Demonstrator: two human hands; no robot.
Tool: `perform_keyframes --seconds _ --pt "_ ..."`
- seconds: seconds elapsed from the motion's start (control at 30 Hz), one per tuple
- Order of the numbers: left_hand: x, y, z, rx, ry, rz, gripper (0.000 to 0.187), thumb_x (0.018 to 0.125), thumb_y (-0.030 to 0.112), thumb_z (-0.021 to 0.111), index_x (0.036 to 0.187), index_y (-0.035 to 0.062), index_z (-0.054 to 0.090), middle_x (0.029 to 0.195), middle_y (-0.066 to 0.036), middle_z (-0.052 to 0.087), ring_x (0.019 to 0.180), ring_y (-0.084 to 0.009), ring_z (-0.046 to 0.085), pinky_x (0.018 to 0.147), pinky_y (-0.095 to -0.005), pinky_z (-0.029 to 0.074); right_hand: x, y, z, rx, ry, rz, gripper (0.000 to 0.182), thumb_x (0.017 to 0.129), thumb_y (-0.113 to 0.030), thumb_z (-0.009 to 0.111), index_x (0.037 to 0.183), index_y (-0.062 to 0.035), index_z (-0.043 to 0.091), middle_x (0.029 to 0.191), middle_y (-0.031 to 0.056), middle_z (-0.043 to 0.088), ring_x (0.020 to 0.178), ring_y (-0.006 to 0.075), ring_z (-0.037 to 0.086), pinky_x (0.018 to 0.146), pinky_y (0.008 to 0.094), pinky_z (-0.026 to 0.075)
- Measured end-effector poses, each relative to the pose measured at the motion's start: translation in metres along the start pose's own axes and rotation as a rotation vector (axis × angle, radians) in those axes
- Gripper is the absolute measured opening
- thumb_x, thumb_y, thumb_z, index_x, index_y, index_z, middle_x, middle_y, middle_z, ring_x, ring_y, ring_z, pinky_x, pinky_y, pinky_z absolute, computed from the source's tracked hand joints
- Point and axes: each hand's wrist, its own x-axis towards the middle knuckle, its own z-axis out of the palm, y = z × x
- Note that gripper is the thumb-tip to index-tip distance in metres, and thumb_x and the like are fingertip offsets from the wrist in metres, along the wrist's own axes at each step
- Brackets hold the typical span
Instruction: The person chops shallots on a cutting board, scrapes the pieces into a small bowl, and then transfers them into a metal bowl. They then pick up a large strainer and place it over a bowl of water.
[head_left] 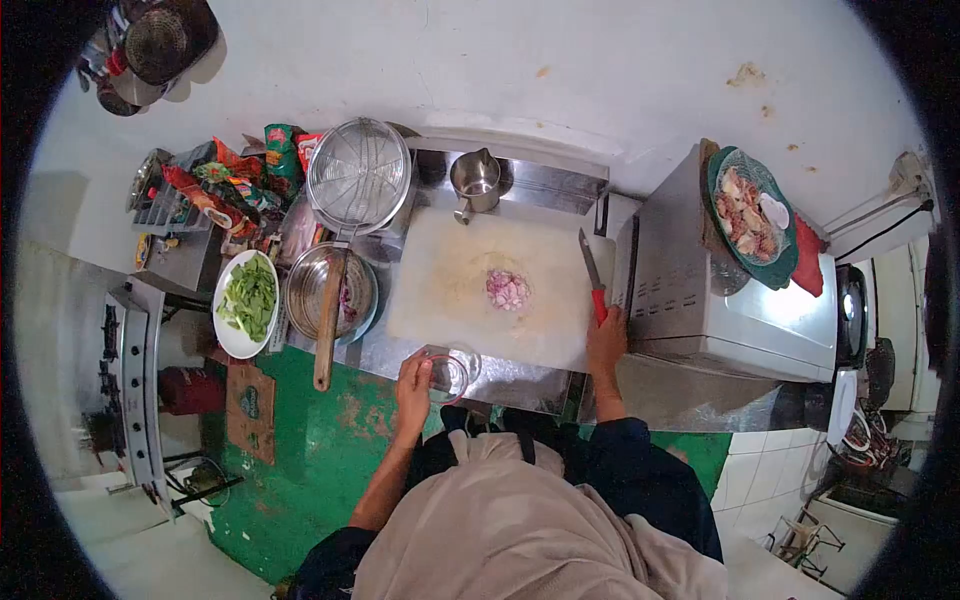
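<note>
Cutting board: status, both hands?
Left hand: clear container, near edge. Right hand: red-handled knife, blade over board. Chopped onion piled mid-board. Metal jug at far edge, away from pile.

White wall (480, 70) across far side, marked by brown patches, mostly toward right. Green floor (330, 470), paint worn in places, below steel counter (650, 395). Stove (135, 390) with knobs at left. White oven-like appliance (690, 290) at right. White tiles (765, 465) at near right. Glare on appliance top. Cardboard piece (250, 413) on floor, left.
</note>
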Motion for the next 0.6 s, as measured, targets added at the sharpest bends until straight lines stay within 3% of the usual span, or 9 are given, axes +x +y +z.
perform_keyframes --seconds 0.17,0.37,0.47,0.57,0.6 --pt "-0.002 -0.021 -0.001 0.070 0.004 0.064 0.033 0.094 0.023 0.051 0.113 -0.0022 0.058 0.115 -0.017 0.058 0.105 -0.0264 0.056 0.091 -0.0332 0.043 -0.005 0.012 0.011 -0.003 0.068 -0.115 0.032 0.084 -0.021 0.060 0.106 -0.0002 0.049 0.104 0.0190 0.053 0.094 0.0379 0.057 0.075 0.0445 0.048" --pt "0.008 -0.006 0.002 0.017 0.003 0.027 0.032 0.094 0.025 0.050 0.111 -0.0010 0.060 0.116 -0.014 0.059 0.104 -0.0230 0.056 0.089 -0.0305 0.043 0.001 -0.001 -0.005 -0.002 0.003 -0.033 0.034 0.084 -0.018 0.061 0.109 0.0004 0.048 0.107 0.0183 0.053 0.097 0.0377 0.056 0.079 0.0451 0.047" --pt "0.033 -0.017 0.005 -0.054 -0.020 0.072 0.035 0.094 0.029 0.051 0.107 -0.0014 0.062 0.121 -0.019 0.055 0.105 -0.0260 0.056 0.091 -0.0335 0.043 0.013 -0.011 -0.010 0.039 -0.053 0.023 0.033 0.084 -0.015 0.060 0.110 0.0002 0.048 0.108 0.0180 0.053 0.098 0.0378 0.056 0.081 0.0453 0.047" --pt "0.061 -0.013 0.005 0.118 -0.021 0.227 0.034 0.094 0.031 0.051 0.104 0.0006 0.063 0.128 -0.022 0.050 0.104 -0.0255 0.058 0.087 -0.0340 0.046 0.032 0.000 0.011 -0.012 -0.013 -0.022 0.031 0.085 -0.017 0.057 0.111 -0.0021 0.049 0.106 0.0187 0.053 0.096 0.0386 0.057 0.079 0.0463 0.049" --pt "0.069 -0.008 0.004 0.082 -0.046 0.172 0.034 0.094 0.031 0.050 0.103 0.0016 0.064 0.131 -0.023 0.047 0.104 -0.0274 0.058 0.086 -0.0347 0.046 0.036 -0.003 0.009 -0.011 -0.049 0.011 0.031 0.084 -0.015 0.056 0.111 -0.0021 0.049 0.107 0.0184 0.053 0.096 0.0384 0.057 0.079 0.0463 0.049"
